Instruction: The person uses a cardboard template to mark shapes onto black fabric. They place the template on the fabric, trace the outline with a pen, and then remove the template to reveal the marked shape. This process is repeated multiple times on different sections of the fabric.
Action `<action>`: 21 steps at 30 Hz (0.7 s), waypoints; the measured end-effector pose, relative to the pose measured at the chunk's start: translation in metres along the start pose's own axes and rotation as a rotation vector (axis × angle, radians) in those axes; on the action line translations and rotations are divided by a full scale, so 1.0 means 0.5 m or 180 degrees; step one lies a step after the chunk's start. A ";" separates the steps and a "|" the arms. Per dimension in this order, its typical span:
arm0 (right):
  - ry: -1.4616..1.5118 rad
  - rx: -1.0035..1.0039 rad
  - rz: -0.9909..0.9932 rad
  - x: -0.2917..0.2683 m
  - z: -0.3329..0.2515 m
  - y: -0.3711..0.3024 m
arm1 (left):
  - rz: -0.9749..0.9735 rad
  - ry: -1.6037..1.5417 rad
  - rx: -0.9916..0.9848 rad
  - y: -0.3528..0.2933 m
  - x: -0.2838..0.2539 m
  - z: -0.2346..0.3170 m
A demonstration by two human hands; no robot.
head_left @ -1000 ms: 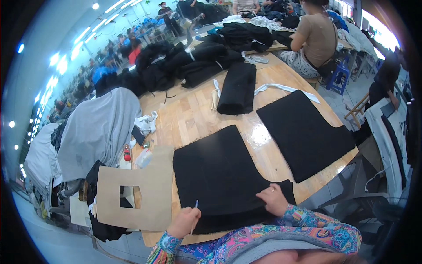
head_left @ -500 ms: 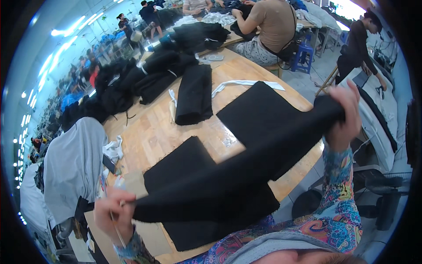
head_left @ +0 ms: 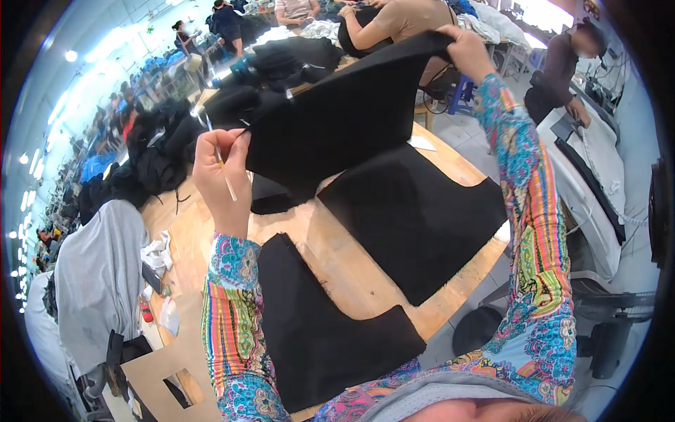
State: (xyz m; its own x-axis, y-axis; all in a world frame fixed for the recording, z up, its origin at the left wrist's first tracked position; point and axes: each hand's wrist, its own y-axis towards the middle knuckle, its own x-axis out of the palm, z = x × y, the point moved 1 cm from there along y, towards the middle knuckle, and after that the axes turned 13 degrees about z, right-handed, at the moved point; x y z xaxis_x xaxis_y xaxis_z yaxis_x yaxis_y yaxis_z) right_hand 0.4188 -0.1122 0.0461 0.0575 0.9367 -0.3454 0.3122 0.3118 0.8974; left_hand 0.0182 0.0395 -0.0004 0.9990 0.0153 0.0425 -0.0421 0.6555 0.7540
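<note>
A black fabric panel (head_left: 337,116) hangs stretched between my two hands, raised over the far part of the wooden table. My left hand (head_left: 223,165) pinches its left corner and also keeps a thin pen-like stick (head_left: 227,184) between the fingers. The opposite corner is gripped by my right hand (head_left: 467,53), higher and farther off. Below, one flat black cut piece (head_left: 422,218) lies toward the right of the table, its far edge touched or overlapped by the raised panel. Another black cut piece (head_left: 323,344) is spread close to my body. A black bundle (head_left: 271,198) is mostly hidden behind the panel.
Dark garment bundles (head_left: 151,158) pile along the far left. Grey cloth (head_left: 98,281) drapes something at left, near a brown cardboard template (head_left: 151,369) with a cutout. Co-workers sit beyond the table, and one person (head_left: 562,77) stands at a white board (head_left: 598,197) on the right.
Both hands have risen and moved away from my body, carrying the black panel from low over the near pieces to the table's far side. The two flat pieces are now more exposed.
</note>
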 end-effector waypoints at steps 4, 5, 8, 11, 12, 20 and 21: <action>0.0084 0.0049 -0.0252 -0.049 0.048 -0.017 | -0.0462 -0.0141 0.0213 -0.068 0.012 0.041; 0.0079 0.0062 -0.0292 -0.069 0.052 -0.032 | -0.0637 -0.0195 0.0066 -0.100 0.015 0.037; -0.0613 -0.0482 -0.0140 -0.094 0.228 -0.133 | -0.1105 -0.0355 -0.0008 -0.208 0.053 0.012; -0.0925 -0.0240 -0.0503 -0.056 0.283 -0.299 | -0.1462 0.0089 0.0555 -0.317 0.049 -0.021; -0.1319 -0.0204 -0.0647 -0.061 0.301 -0.356 | -0.1588 -0.0013 0.0250 -0.372 0.053 -0.043; -0.1849 0.0644 -0.1388 -0.143 0.338 -0.613 | -0.2340 0.0087 -0.0180 -0.620 0.065 -0.053; -0.1897 0.0627 -0.1292 -0.159 0.343 -0.624 | -0.2381 0.0054 -0.0179 -0.638 0.065 -0.049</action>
State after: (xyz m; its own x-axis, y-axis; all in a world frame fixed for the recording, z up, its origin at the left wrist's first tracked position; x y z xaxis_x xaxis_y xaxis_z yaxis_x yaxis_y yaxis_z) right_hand 0.4793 -0.3112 -0.2537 0.3882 0.4914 -0.7796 0.5791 0.5279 0.6212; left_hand 0.0645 -0.1507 -0.2558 0.7608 -0.4381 -0.4788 0.6487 0.5332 0.5431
